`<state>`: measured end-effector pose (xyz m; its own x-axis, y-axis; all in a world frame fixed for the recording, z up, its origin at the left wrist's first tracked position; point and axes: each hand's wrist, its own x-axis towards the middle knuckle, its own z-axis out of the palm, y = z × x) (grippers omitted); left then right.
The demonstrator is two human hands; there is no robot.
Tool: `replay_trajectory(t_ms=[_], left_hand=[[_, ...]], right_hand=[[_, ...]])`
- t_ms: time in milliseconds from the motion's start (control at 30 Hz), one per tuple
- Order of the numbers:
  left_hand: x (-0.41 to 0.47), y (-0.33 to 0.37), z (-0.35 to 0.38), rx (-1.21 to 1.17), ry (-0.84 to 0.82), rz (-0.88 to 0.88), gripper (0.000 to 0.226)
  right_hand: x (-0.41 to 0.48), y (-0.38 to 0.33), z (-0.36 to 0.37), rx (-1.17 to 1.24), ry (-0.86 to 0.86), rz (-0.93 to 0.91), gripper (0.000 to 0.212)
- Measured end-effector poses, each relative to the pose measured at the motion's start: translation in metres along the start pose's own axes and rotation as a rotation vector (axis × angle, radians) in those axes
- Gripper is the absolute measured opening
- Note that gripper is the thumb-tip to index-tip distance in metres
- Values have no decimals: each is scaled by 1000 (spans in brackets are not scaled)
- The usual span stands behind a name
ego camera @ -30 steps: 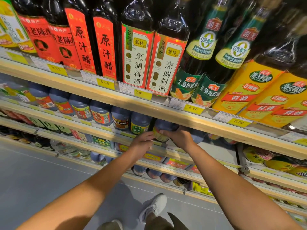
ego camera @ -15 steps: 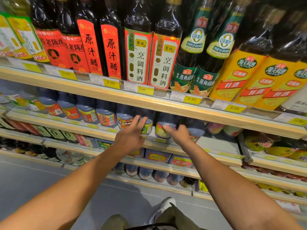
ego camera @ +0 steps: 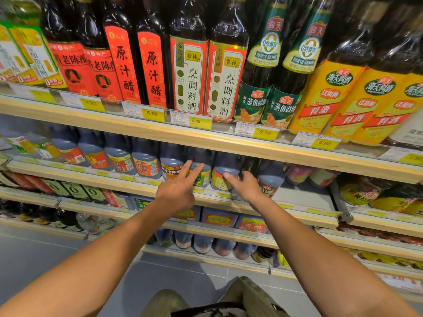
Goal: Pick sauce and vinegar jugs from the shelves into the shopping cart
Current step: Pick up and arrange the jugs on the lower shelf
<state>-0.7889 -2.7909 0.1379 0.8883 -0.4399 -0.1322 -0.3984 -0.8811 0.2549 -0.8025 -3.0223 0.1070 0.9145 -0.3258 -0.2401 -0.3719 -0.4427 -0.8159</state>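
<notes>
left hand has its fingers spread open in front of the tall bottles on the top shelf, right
No: in the head view the left hand has its fingers spread open in front of the jugs on the shelf below, not the tall bottles.

Top shelf, L to R: dark bottles w/ red labels [ego camera: 73, 67] read 老陈醋. Taller dark bottles w/ red strip labels [ego camera: 124, 69]: 原汁醋. Dark bottles w/ white red-edged labels [ego camera: 190, 76]: 紫林, 烹调料酒. Dark bottles w/ green labels [ego camera: 251, 104]: 海天, 蒸鱼豉油. Dark bottles w/ yellow labels [ego camera: 325, 99]: 海天料酒. Yellow price tags [ego camera: 152, 113] along pale wooden shelf edge [ego camera: 137, 130]: 9.90, 6.00, 5.00, 9.90, 6.00. Shelf below, dark plastic jug w/ yellow-red label [ego camera: 172, 171]: 老陈醋.
</notes>
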Motion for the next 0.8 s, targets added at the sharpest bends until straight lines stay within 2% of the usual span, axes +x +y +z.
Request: replay_trajectory(t_ms=[67, 167, 200, 300, 367, 467, 533, 600, 700, 800], left_hand=[[1, 0, 1, 3, 1, 6, 104], [1, 4, 5, 9, 31, -9, 98], [0, 6, 8, 23, 61, -2, 94], [1, 16, 17, 80, 160, 86, 81], [6, 21, 17, 83, 191, 146, 78], [14, 31, 11, 36, 131, 204, 79], [19, 36, 6, 16, 78, 200, 80], [19, 39, 4, 32, 97, 221, 78], [18, 43, 3, 14, 198, 233, 66], [20, 53, -7, -111, 292, 84, 40]], right_hand=[[-4, 4, -5, -16, -24, -8, 42], [-18, 14, -12, 20, -40, -15, 73], [-26, 17, -17, 45, -35, -26, 70], [-42, 44, -36, 48, 110, -61, 16], [-56, 52, -51, -5, 271, -59, 32], [-56, 60, -78, 40, 452, -14, 40], [-46, 58, -91, 24, 438, 8, 60], [-32, 58, -99, -15, 399, 15, 78], [-22, 52, -106, -47, 319, 97, 64], [-15, 52, -108, 6, 274, 95, 69]])
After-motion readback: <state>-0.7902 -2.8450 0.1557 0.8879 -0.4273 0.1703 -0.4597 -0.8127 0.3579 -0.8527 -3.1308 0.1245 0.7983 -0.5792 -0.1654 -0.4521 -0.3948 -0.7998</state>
